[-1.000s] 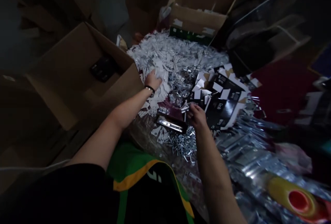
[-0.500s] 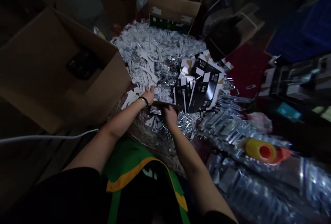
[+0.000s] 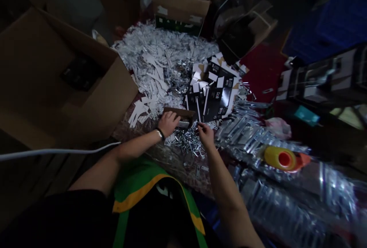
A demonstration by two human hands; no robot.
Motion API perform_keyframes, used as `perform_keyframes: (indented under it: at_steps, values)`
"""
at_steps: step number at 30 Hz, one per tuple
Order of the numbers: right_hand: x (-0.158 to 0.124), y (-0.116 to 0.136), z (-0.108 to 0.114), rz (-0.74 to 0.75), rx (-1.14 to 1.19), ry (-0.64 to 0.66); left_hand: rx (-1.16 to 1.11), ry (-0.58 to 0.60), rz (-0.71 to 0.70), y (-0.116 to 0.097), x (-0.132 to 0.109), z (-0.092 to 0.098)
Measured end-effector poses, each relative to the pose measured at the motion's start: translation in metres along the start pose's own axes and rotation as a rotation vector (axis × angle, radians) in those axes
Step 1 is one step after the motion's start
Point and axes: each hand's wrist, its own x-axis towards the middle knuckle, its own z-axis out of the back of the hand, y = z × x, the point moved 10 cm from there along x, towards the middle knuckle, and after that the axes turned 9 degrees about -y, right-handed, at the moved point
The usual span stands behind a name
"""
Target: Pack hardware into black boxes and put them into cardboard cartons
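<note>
Beside the bracket heap [image 3: 180, 83], a cardboard box [image 3: 111, 102] (open).

Left arm [image 3: 134, 150] reaching in from 8 o'clock, left hand [image 3: 169, 123] palm down with fingers curved toward 3 o'clock, right arm [image 3: 226, 187] rising from 6 o'clock, right hand [image 3: 205, 134] angled toward 11 o'clock, fingertips [image 3: 199, 125] pinched, 2 hands just apart

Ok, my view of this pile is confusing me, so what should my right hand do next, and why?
Probably pick up one of the small metal brackets: the right hand is right at that loose heap, while the left hand is on the brown cardboard piece.
</note>
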Motion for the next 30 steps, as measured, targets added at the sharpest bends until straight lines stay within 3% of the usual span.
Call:
perform_keyframes:
  at_steps: [3, 5, 7, 9, 11, 13, 15, 17, 20, 25, 30]
  values:
    - [0.017, -0.011, -0.023, -0.138, 0.142, 0.163, -0.139, -0.080, 0.199, 0.062, -0.012, 0.011]
    - [0.025, -0.008, -0.048, -0.159, 0.153, 0.259, -0.235, -0.023, 0.345, 0.097, -0.013, -0.001]
    - [0.032, 0.004, -0.065, -0.047, 0.028, 0.290, -0.254, 0.042, 0.349, 0.109, -0.006, -0.018]
    - [0.033, 0.023, -0.073, 0.178, -0.200, 0.307, -0.189, 0.095, 0.218, 0.103, 0.004, -0.028]
    - [0.020, 0.037, -0.084, 0.417, -0.472, 0.434, -0.099, 0.179, 0.042, 0.088, 0.005, -0.034]
    - [-0.002, 0.038, -0.096, 0.611, -0.757, 0.621, -0.023, 0.287, -0.116, 0.070, -0.004, -0.036]
    - [-0.020, 0.033, -0.103, 0.727, -1.012, 0.697, 0.035, 0.339, -0.203, 0.052, -0.014, -0.034]
    - [-0.024, 0.032, -0.106, 0.750, -1.181, 0.609, 0.093, 0.338, -0.225, 0.037, -0.017, -0.035]
    - [-0.021, 0.038, -0.111, 0.743, -1.220, 0.444, 0.192, 0.278, -0.179, 0.028, -0.005, -0.042]
    - [-0.026, 0.042, -0.116, 0.757, -1.117, 0.529, 0.221, 0.333, -0.260, 0.023, -0.009, -0.051]
    - [-0.039, 0.053, -0.119, 0.693, -1.193, 0.460, 0.212, 0.286, -0.266, 0.023, -0.016, -0.039]
